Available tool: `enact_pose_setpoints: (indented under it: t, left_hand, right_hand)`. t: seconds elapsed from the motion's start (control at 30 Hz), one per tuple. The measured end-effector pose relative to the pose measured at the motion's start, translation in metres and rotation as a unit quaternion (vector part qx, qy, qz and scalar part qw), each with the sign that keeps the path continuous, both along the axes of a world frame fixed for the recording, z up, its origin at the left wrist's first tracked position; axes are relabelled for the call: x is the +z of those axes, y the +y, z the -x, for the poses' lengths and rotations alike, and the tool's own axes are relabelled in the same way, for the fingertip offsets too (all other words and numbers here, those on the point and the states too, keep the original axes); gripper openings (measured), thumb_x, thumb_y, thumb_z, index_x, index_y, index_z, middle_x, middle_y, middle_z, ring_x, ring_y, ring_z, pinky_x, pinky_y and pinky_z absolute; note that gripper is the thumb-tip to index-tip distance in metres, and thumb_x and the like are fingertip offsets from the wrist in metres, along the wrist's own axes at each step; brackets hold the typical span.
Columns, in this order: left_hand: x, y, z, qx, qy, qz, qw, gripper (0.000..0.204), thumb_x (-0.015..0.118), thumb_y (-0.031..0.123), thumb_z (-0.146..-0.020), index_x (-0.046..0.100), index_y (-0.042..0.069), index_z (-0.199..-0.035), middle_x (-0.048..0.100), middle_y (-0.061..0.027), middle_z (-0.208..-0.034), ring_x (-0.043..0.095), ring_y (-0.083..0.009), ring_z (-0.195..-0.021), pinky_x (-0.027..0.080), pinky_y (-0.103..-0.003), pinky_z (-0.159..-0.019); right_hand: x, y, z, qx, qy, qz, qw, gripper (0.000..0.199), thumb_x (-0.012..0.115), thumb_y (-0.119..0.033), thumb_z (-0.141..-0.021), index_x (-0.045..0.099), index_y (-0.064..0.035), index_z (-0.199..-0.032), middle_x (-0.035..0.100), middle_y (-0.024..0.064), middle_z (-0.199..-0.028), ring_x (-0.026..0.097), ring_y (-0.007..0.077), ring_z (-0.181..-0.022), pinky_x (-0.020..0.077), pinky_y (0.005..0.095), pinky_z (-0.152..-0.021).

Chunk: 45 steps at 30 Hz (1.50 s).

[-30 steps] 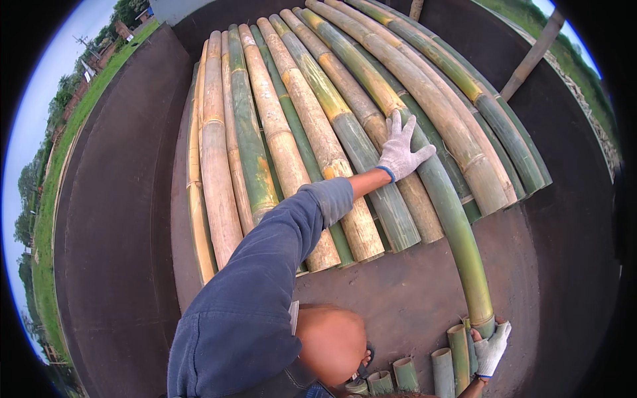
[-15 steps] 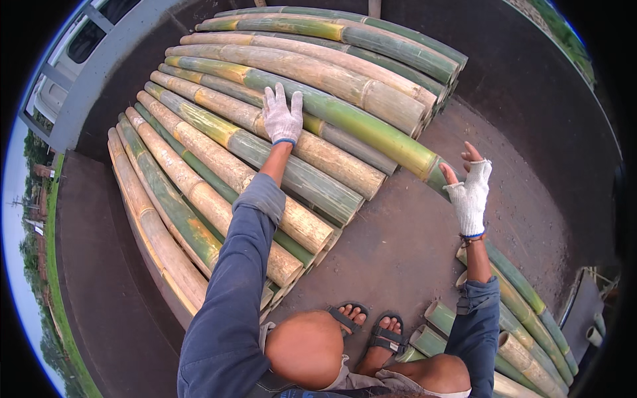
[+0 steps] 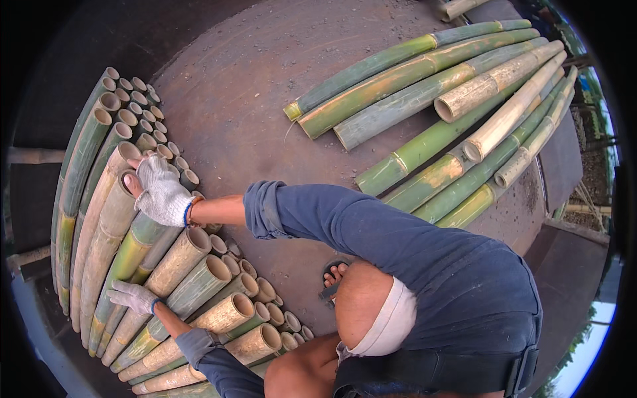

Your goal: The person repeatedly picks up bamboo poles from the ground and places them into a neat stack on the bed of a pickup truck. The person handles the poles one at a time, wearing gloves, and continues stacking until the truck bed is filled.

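Along the left, a stack of bamboo poles (image 3: pixel 109 225) lies with its hollow cut ends toward the middle of the dark floor (image 3: pixel 265 86). On its top layer is a green-and-yellow bamboo pole (image 3: pixel 138 243). The gloved left hand (image 3: pixel 133 296) lies across this pole partway along, fingers spread wide. The gloved right hand (image 3: pixel 161 190) covers the pole's near end, thumb and forefinger apart; whether it grips cannot be told. Further right come a sandaled foot (image 3: pixel 335 273) and, at upper right, a looser group of green and tan poles (image 3: pixel 406 101).
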State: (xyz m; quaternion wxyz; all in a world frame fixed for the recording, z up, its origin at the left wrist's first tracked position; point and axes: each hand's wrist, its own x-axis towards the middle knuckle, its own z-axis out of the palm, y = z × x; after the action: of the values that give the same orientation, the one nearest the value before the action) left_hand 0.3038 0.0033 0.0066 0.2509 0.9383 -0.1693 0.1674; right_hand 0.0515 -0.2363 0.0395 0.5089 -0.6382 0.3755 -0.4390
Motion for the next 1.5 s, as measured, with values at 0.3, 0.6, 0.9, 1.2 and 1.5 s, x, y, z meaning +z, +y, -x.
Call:
enact_pose_setpoints:
  t: [0.3, 0.6, 0.9, 1.2, 1.5]
  left_hand:
    - [0.042, -0.094, 0.169, -0.385, -0.241, 0.094, 0.886, 0.045, 0.066, 0.026, -0.112, 0.066, -0.006, -0.144, 0.068, -0.0252, -0.145, 0.064, -0.0417, -0.134, 0.049, -0.054, -0.116]
    - [0.050, -0.291, 0.633, -0.809, 0.069, -0.057, 0.581, 0.093, 0.084, 0.056, -0.089, 0.052, 0.003, -0.159, 0.066, -0.0202, -0.146, 0.067, -0.0400, -0.131, 0.054, -0.052, -0.109]
    - [0.035, -0.342, 0.776, -0.782, 0.155, -0.167, 0.580, 0.082, 0.092, 0.049, -0.071, 0.060, 0.002, -0.131, 0.062, -0.0252, -0.131, 0.075, -0.0424, -0.112, 0.061, -0.053, -0.093]
    - [0.113, -0.217, 0.526, -0.774, 0.171, -0.295, 0.534, 0.088, 0.083, 0.063, -0.073, 0.062, 0.002, -0.132, 0.064, -0.0252, -0.126, 0.072, -0.0470, -0.112, 0.059, -0.055, -0.095]
    - [0.228, -0.012, 0.236, -0.509, 0.013, -0.401, 0.761, 0.082, 0.092, 0.031, -0.059, 0.061, 0.009, -0.131, 0.062, -0.0172, -0.127, 0.064, -0.0405, -0.123, 0.051, -0.053, -0.104]
  right_hand:
    - [0.008, -0.014, 0.108, 0.093, 0.023, 0.088, 0.991, 0.072, 0.064, -0.050, -0.104, 0.058, 0.0065, -0.148, 0.061, 0.0299, -0.133, 0.057, 0.0490, -0.131, 0.0412, 0.0585, -0.122]
    - [0.042, -0.050, 0.569, -0.372, 0.332, 0.204, 0.842, 0.052, 0.072, -0.025, -0.103, 0.060, -0.0020, -0.148, 0.065, 0.0235, -0.127, 0.061, 0.0420, -0.125, 0.0490, 0.0476, -0.111]
    - [0.034, 0.026, 0.682, -0.444, 0.295, 0.059, 0.844, 0.049, 0.069, -0.026, -0.108, 0.061, -0.0057, -0.152, 0.067, 0.0191, -0.139, 0.063, 0.0333, -0.130, 0.0493, 0.0442, -0.113]
    - [0.155, 0.029, 0.700, -0.138, 0.658, 0.285, 0.683, 0.105, 0.097, -0.041, -0.071, 0.052, -0.0099, -0.161, 0.055, 0.0170, -0.161, 0.031, 0.0466, -0.164, 0.0285, 0.0620, -0.135]
    - [0.186, -0.053, 0.640, 0.053, 0.692, 0.292, 0.658, 0.094, 0.096, -0.035, -0.067, 0.059, -0.0052, -0.147, 0.060, 0.0200, -0.137, 0.052, 0.0451, -0.142, 0.0429, 0.0602, -0.121]
